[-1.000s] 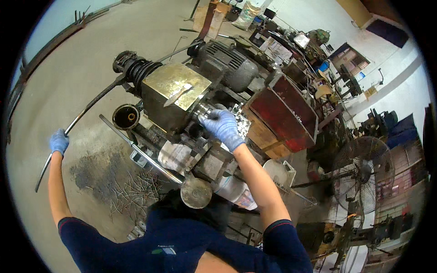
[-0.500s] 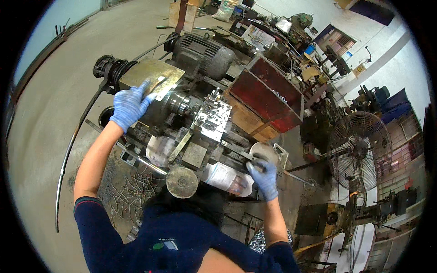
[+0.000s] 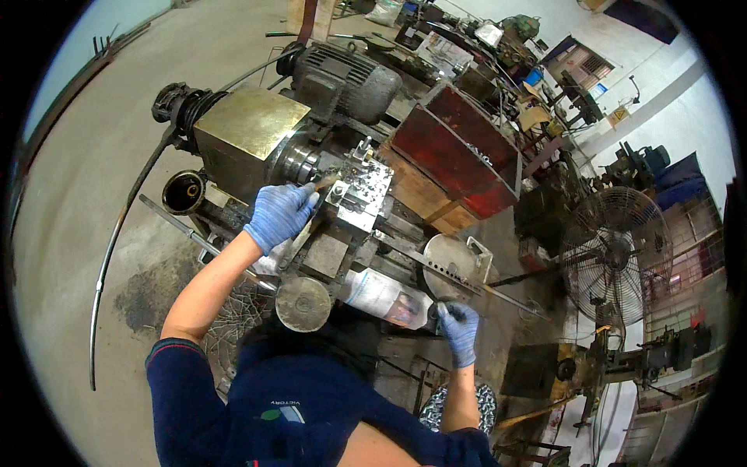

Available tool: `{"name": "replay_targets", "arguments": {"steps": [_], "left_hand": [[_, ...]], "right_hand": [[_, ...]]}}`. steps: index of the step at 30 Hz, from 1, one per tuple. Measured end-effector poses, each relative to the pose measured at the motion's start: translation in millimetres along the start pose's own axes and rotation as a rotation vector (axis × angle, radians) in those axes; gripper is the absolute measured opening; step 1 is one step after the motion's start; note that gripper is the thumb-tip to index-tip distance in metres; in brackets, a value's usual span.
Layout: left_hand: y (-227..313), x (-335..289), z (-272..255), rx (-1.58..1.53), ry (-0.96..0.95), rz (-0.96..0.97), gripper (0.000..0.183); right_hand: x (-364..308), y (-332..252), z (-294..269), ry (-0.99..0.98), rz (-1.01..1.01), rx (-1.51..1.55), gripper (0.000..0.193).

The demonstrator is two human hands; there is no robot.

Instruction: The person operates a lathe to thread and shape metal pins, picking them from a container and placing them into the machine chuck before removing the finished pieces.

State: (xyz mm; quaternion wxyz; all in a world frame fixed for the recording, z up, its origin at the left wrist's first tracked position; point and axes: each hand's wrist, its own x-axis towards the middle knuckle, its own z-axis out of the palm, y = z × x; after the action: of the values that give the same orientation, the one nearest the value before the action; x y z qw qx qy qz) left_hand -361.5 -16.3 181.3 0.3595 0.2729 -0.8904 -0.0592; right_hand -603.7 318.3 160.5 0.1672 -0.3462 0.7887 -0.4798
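Observation:
A small bench lathe fills the middle, with a brass-topped headstock (image 3: 253, 121), a shiny chuck (image 3: 299, 162) and a chip-covered tool slide (image 3: 372, 189). My left hand (image 3: 280, 215), in a blue knit glove, is closed round a thin brown-tipped tool (image 3: 324, 182), perhaps a brush. Its tip reaches to the slide just below the chuck. My right hand (image 3: 460, 333), gloved alike, is closed near the lathe's right end, beside a white printed plastic container (image 3: 387, 299). Its fingertips meet a dark knob-like part; what they grip is mostly hidden.
Behind the slide stands a red metal bin (image 3: 455, 152) on a wooden base. A motor (image 3: 342, 82) sits beyond the headstock. Near me is a round metal disc (image 3: 303, 304). A tub of shiny metal parts (image 3: 484, 405) stands beside my right forearm; a large fan (image 3: 617, 253) is farther right.
My left hand has left the headstock top and come right and nearer to the slide, taking the thin tool along. My right hand has shifted slightly nearer to me.

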Motion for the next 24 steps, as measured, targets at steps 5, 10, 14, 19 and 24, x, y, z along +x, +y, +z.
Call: {"name": "replay_targets", "arguments": {"steps": [5,10,14,19,24], "left_hand": [[-24.9,-16.6,7.5,0.125,-0.265,0.057,0.023],[-9.3,-7.7,-63.2,0.026,0.076,-0.038,0.02],[-47.2,12.4,-82.8,0.147,0.249,-0.092,0.024],[-84.4,19.6,-81.7,0.184,-0.03,-0.232,0.038],[-80.5,-15.1,-119.9,-0.127,0.273,-0.38,0.039]], "right_hand": [[-3.8,6.0,0.6,0.023,0.038,0.028,0.015],[-2.6,5.6,-11.5,0.079,0.032,0.028,0.017],[19.8,27.1,-37.5,0.116,0.0,-0.059,0.015],[86.9,129.2,-120.4,0.335,0.012,-0.358,0.033],[90.5,161.7,-188.0,0.047,0.338,-1.249,0.065]]}}
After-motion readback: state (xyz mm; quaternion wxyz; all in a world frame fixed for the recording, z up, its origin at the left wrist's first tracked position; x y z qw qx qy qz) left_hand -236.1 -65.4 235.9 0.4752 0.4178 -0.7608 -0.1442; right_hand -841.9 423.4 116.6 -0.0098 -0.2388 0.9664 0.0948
